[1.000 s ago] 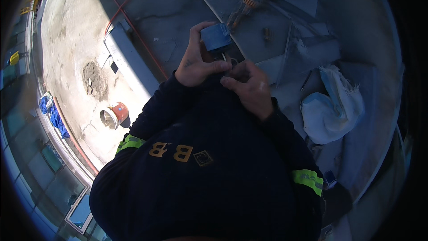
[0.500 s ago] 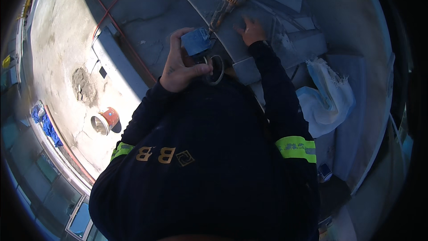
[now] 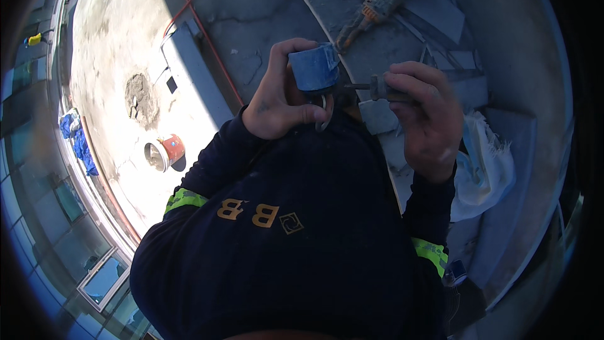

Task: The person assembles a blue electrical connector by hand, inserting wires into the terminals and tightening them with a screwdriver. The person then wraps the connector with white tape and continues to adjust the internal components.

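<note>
Blue, dusty, cup-shaped piece [image 3: 313, 70] sat in the left hand [image 3: 272, 104], fingers curled around it. The right hand [image 3: 431, 119] pinched a dark, slim-shafted tool [image 3: 377, 87], tip just beside the piece. Work looked partway: both held, not visibly joined. Beyond lay a dusty orange-and-grey power tool [image 3: 385, 0].

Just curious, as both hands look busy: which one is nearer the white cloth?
Right. The right hand is just left of the white cloth; the left hand is much farther left.
</note>
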### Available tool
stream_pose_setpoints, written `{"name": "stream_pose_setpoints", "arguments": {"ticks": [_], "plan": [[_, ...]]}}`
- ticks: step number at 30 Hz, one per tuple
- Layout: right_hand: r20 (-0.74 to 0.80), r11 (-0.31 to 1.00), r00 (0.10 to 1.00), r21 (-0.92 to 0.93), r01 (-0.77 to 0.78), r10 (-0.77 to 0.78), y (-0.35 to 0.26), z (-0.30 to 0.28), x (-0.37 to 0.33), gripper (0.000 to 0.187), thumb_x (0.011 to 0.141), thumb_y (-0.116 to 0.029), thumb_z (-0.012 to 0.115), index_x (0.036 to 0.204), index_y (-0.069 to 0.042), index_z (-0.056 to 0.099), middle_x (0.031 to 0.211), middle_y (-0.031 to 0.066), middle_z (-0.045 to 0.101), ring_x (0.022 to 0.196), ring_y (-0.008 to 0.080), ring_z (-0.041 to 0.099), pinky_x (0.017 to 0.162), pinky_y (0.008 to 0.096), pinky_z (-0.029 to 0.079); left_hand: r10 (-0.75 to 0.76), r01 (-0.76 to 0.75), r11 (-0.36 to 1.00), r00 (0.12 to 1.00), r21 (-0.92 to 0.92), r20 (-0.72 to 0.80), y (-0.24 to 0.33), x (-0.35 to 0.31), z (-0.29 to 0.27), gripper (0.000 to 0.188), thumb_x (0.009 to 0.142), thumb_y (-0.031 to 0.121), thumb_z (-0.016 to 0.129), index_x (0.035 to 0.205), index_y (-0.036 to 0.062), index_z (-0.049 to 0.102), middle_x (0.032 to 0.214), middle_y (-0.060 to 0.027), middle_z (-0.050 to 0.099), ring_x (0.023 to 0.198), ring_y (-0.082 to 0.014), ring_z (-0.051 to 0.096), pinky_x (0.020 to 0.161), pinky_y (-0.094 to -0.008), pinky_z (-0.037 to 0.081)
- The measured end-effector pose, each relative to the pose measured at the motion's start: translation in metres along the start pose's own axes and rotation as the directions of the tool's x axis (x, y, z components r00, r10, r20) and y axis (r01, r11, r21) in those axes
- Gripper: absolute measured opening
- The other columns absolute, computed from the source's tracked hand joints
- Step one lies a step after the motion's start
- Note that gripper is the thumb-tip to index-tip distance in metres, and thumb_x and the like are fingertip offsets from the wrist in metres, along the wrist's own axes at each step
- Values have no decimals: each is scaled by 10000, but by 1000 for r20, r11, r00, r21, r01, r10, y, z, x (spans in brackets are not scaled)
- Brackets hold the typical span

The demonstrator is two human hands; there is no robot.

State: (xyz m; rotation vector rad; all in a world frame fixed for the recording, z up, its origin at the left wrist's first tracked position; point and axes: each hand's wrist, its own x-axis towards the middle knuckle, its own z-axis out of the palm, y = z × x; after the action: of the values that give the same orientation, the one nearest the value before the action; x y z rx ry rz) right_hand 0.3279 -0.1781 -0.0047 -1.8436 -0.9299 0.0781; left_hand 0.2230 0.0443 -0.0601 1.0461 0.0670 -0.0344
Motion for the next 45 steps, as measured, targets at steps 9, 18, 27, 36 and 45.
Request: {"name": "stream_pose_setpoints", "arguments": {"ticks": [9,18,27,36,45], "plan": [[9,999,999,44,30,-31,-6,6,-2,380,734,123,675,1075,-45,680,1123,119,644,993,289,676,798,352,572,29,-30,1000,996,5,78,3,-2,5,911,761,-6,816,1420,118,199,1188,-174,524,859,-249,650,691,-359,568],[88,992,994,-108,69,-59,-12,8,-8,392,802,47,691,1184,-19,637,1155,141,615,1006,300,661,784,355,567,22,-22,999,1000,32,4,2,-8,4,955,708,40,870,1402,134,221,1261,-199,532,817,-281,667,642,-358,559],[111,995,993,92,29,-39,-3,20,-13,489,907,-232,684,1270,11,465,1206,204,534,1065,351,574,861,412,488,7,-9,999,998,33,69,6,-7,11,883,779,-35,792,1420,98,199,1206,-157,518,899,-213,627,711,-338,557],[135,994,986,35,-106,100,2,15,-19,507,952,-312,641,1318,-19,447,1194,181,498,1056,269,540,848,361,486,-22,15,997,995,73,101,5,-3,14,844,812,-24,772,1417,81,193,1167,-141,502,929,-187,619,719,-311,562],[91,998,994,-19,62,-60,6,16,-14,499,916,-203,690,1323,-15,471,1172,192,519,997,332,570,844,423,498,-49,44,997,996,67,72,6,2,15,910,757,0,825,1417,99,206,1216,-156,521,862,-223,637,680,-337,559]]}}
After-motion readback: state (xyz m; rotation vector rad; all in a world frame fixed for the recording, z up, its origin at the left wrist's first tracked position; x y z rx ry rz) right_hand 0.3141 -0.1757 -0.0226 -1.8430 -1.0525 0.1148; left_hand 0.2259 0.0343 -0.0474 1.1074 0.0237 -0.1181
